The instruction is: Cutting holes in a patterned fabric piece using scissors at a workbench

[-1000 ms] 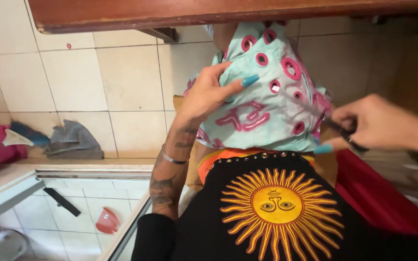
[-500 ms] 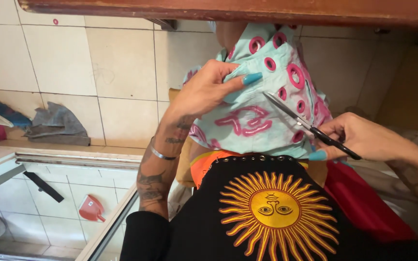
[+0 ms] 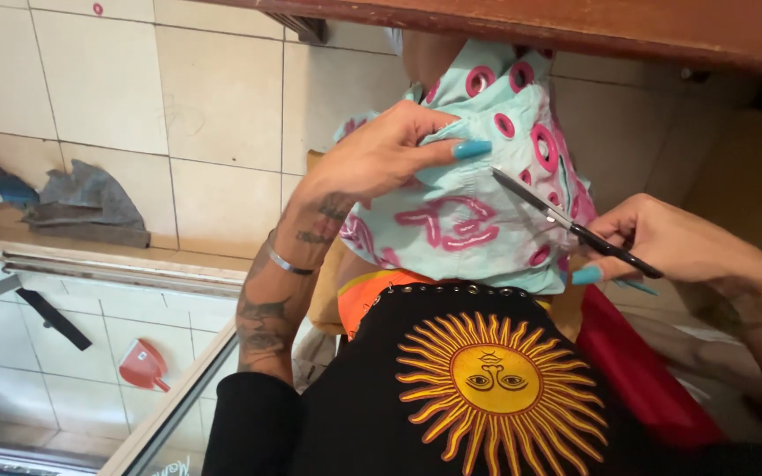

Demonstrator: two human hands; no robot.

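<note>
Scissors (image 3: 575, 231) brought closer, blades now at fabric (image 3: 469, 220); right hand (image 3: 663, 242) clamped on handles; left hand (image 3: 381, 159) pinching fabric taut; cut judged imminent.

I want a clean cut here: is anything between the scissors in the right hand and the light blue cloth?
Nothing visible. The scissors in the right hand already reach the light blue cloth with their tips, just below the left hand that pinches the cloth.

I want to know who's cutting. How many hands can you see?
2. The left hand pinches the light blue cloth near its top; the right hand holds scissors against it.
</note>
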